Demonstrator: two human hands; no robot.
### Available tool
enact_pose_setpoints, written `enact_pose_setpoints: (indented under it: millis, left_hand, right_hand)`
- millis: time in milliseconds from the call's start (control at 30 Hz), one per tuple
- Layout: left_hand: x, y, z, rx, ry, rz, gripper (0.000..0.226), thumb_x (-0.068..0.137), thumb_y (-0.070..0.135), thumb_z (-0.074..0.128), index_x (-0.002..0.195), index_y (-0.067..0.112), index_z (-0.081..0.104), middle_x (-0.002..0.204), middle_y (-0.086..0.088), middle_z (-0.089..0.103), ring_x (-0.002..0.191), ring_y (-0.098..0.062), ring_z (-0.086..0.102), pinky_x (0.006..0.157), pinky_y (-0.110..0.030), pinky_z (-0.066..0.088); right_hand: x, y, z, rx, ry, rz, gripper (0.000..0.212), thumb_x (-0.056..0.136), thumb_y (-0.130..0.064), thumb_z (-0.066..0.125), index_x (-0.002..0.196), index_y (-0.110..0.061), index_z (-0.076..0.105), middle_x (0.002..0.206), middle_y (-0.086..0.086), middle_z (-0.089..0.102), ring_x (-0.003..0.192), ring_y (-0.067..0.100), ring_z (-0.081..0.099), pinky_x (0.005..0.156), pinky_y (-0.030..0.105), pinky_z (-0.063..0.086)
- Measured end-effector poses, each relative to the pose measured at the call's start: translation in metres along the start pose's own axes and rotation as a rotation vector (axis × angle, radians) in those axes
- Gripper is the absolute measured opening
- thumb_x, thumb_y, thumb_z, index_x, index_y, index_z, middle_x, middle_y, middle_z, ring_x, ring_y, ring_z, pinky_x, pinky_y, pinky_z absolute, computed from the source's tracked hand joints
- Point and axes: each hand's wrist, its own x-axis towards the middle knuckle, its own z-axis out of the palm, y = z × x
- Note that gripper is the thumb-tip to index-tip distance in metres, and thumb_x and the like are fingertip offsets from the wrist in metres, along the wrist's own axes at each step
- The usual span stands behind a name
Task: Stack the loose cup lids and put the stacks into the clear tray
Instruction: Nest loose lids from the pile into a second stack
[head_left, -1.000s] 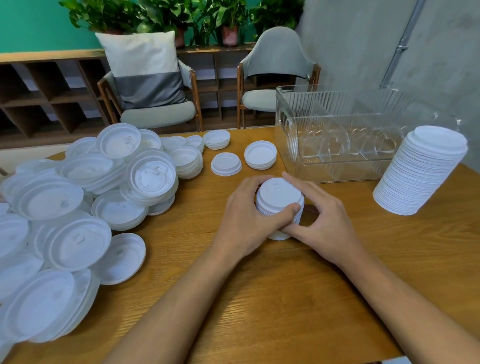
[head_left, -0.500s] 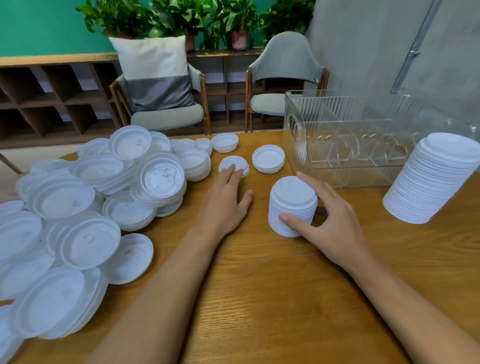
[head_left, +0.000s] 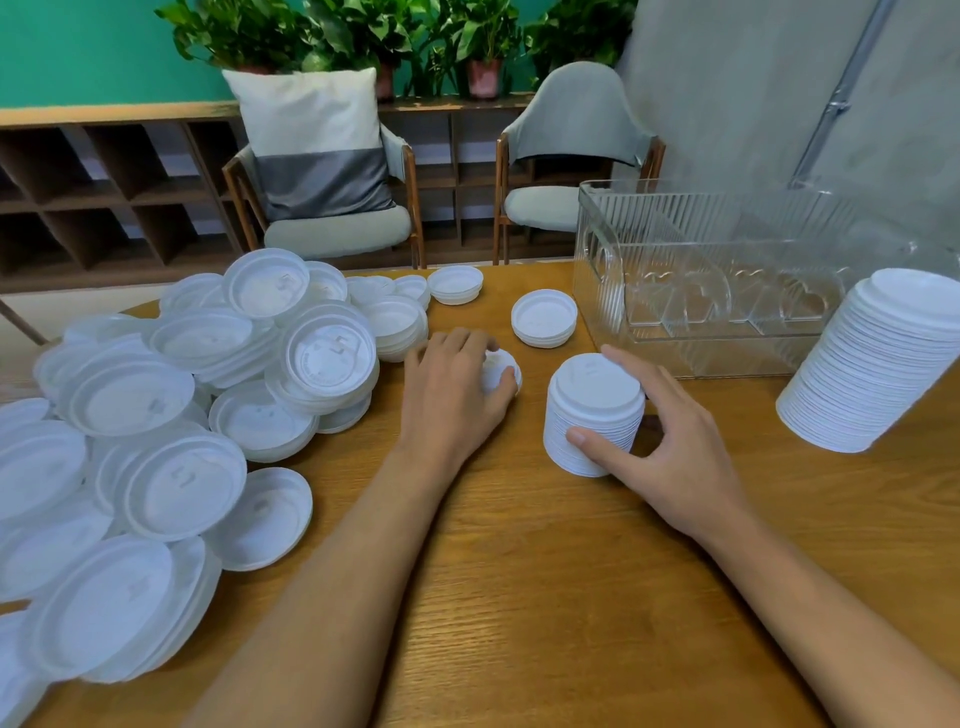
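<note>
A short stack of small white lids (head_left: 592, 410) stands on the wooden table (head_left: 519, 597) at centre; my right hand (head_left: 660, 441) grips it, thumb in front and fingers behind. My left hand (head_left: 452, 395) curls over a small pile of white lids (head_left: 501, 371) just left of that stack. The clear ribbed tray (head_left: 727, 280) sits at the back right, with heart-shaped dividers inside and no lids in it. A big heap of larger translucent lids (head_left: 171, 415) covers the table's left side.
A tall leaning stack of white lids (head_left: 878, 364) stands at the right edge beside the tray. Two low lid piles (head_left: 544, 318) (head_left: 455, 284) lie behind my hands. Two chairs and a shelf stand beyond the table.
My left hand left the centre stack, moved left and back, and closed over the small lid pile. My right hand stayed on the stack.
</note>
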Motion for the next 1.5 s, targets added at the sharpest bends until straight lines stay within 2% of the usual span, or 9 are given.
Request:
enact_pose_setpoints:
  millis: [133, 233, 467, 667, 800, 933, 1100, 1300, 1500]
  left_hand:
    - [-0.001, -0.001, 0.0, -0.237, -0.136, -0.098, 0.065, 0.086, 0.043, 0.077, 0.143, 0.023, 0.054, 0.145, 0.001, 0.048, 0.13, -0.019, 0.051, 0.103, -0.04, 0.05]
    - [-0.003, -0.001, -0.003, -0.31, -0.267, -0.189, 0.074, 0.085, 0.046, 0.076, 0.151, 0.031, 0.045, 0.147, 0.005, 0.053, 0.133, -0.018, 0.052, 0.105, -0.04, 0.048]
    - [-0.008, 0.004, -0.008, -0.373, -0.137, -0.227, 0.07, 0.083, 0.048, 0.082, 0.143, 0.023, 0.058, 0.139, 0.005, 0.063, 0.127, -0.012, 0.056, 0.106, -0.034, 0.048]
    - [-0.01, 0.035, -0.029, -0.621, 0.058, -0.24, 0.046, 0.083, 0.054, 0.083, 0.12, 0.029, 0.073, 0.111, 0.018, 0.073, 0.104, 0.001, 0.065, 0.08, -0.015, 0.052]
    - [-0.017, 0.062, -0.032, -0.72, 0.03, -0.192, 0.044, 0.078, 0.056, 0.085, 0.109, 0.028, 0.074, 0.103, 0.015, 0.073, 0.101, -0.004, 0.067, 0.079, -0.018, 0.053]
    - [-0.021, 0.076, -0.022, -0.68, 0.01, -0.13, 0.058, 0.068, 0.067, 0.085, 0.107, 0.027, 0.071, 0.102, 0.014, 0.068, 0.098, -0.006, 0.065, 0.079, -0.017, 0.05]
    - [-0.022, 0.073, -0.022, -0.727, -0.116, -0.124, 0.064, 0.067, 0.071, 0.082, 0.116, 0.032, 0.068, 0.114, 0.016, 0.064, 0.109, -0.003, 0.062, 0.086, -0.018, 0.049]
    - [-0.013, 0.049, -0.036, -0.898, -0.391, -0.09, 0.05, 0.088, 0.023, 0.084, 0.135, 0.027, 0.068, 0.13, 0.016, 0.071, 0.126, -0.003, 0.062, 0.108, -0.037, 0.052]
    - [-0.014, 0.051, -0.032, -0.838, -0.286, -0.07, 0.052, 0.08, 0.03, 0.092, 0.128, 0.028, 0.071, 0.125, 0.018, 0.072, 0.121, -0.004, 0.063, 0.099, -0.032, 0.055]
  right_hand:
    - [0.0, 0.0, 0.0, -0.005, 0.0, -0.004, 0.081, 0.076, -0.065, 0.075, 0.149, -0.048, 0.044, 0.14, -0.027, 0.049, 0.128, -0.019, 0.038, 0.099, 0.017, 0.036]
    - [0.0, 0.0, 0.0, 0.004, 0.004, -0.009, 0.081, 0.077, -0.062, 0.077, 0.149, -0.047, 0.045, 0.14, -0.026, 0.05, 0.129, -0.018, 0.039, 0.098, 0.013, 0.034]
    - [-0.001, 0.0, 0.0, 0.029, 0.001, -0.028, 0.079, 0.08, -0.057, 0.077, 0.151, -0.044, 0.045, 0.141, -0.025, 0.051, 0.132, -0.014, 0.041, 0.098, 0.011, 0.037]
    - [-0.001, 0.0, 0.001, 0.045, 0.026, -0.037, 0.079, 0.08, -0.054, 0.081, 0.151, -0.044, 0.045, 0.141, -0.023, 0.053, 0.133, -0.009, 0.045, 0.1, 0.01, 0.038]
    - [-0.002, -0.003, 0.0, 0.089, 0.024, -0.068, 0.088, 0.081, -0.046, 0.084, 0.155, -0.045, 0.037, 0.148, -0.025, 0.05, 0.137, -0.005, 0.047, 0.107, 0.025, 0.045]
    - [-0.002, -0.004, 0.001, 0.108, -0.005, -0.101, 0.091, 0.081, -0.037, 0.086, 0.157, -0.043, 0.036, 0.148, -0.024, 0.05, 0.137, -0.007, 0.046, 0.106, 0.01, 0.039]
    - [-0.002, -0.002, 0.001, 0.091, 0.007, -0.134, 0.072, 0.082, -0.035, 0.084, 0.147, -0.035, 0.051, 0.135, -0.015, 0.059, 0.127, 0.004, 0.056, 0.099, 0.016, 0.046]
    - [-0.004, -0.004, 0.0, 0.081, 0.0, -0.099, 0.076, 0.081, -0.052, 0.079, 0.148, -0.041, 0.047, 0.141, -0.023, 0.054, 0.132, -0.006, 0.049, 0.1, 0.004, 0.036]
    - [-0.003, -0.004, -0.001, 0.105, -0.009, -0.083, 0.084, 0.081, -0.051, 0.08, 0.154, -0.041, 0.04, 0.146, -0.025, 0.05, 0.136, -0.006, 0.046, 0.104, 0.014, 0.042]
